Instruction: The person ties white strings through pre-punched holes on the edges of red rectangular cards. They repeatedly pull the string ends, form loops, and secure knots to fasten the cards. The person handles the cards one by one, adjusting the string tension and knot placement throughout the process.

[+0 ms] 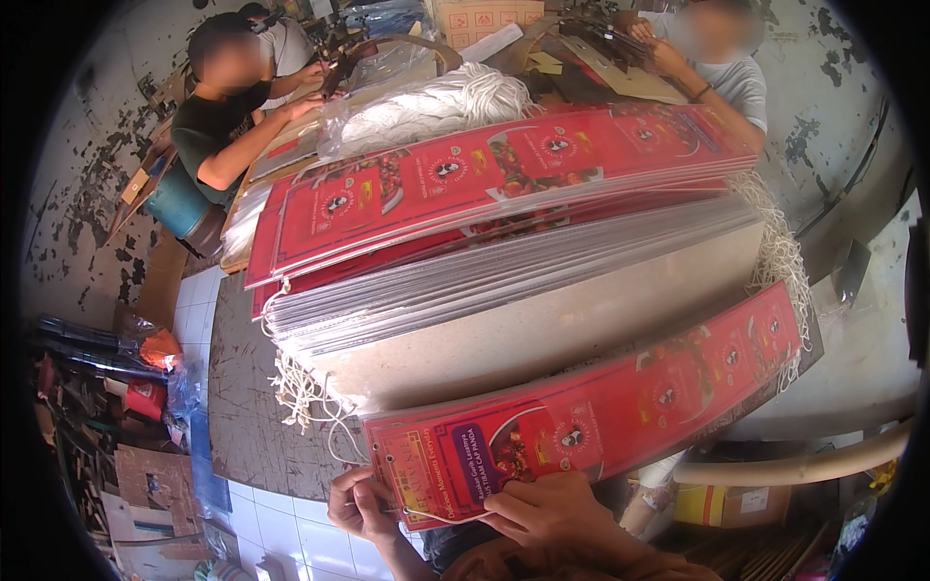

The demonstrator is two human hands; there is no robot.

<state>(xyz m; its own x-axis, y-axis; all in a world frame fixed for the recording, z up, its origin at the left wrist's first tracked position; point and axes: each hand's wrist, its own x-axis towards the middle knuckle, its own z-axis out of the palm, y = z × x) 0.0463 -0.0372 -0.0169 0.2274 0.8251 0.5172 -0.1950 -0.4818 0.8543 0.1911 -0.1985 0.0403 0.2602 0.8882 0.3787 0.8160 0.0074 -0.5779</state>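
A long red printed sign (620,412) in glossy plastic lies slanted along the table's near edge, with small eyelets at its left end. A thin white string (441,517) runs across that end toward my right hand (562,515). The right hand's fingers are closed on the sign's near edge, the string beside them. At the left end, my left hand (364,504) has thumb and fingers curled together by the eyelets; whatever they pinch is hidden. Behind the sign stands a thick stack of boards (542,300), pale backing facing me, white strings dangling from both ends.
More red signs (484,184) lie on the stack's far side. Beyond them is a bundle of white cord (436,111). Two people (228,107) work across the table, one far left, one far right. The scratched dark tabletop (252,407) shows at left; scrap boards (145,484) crowd the floor.
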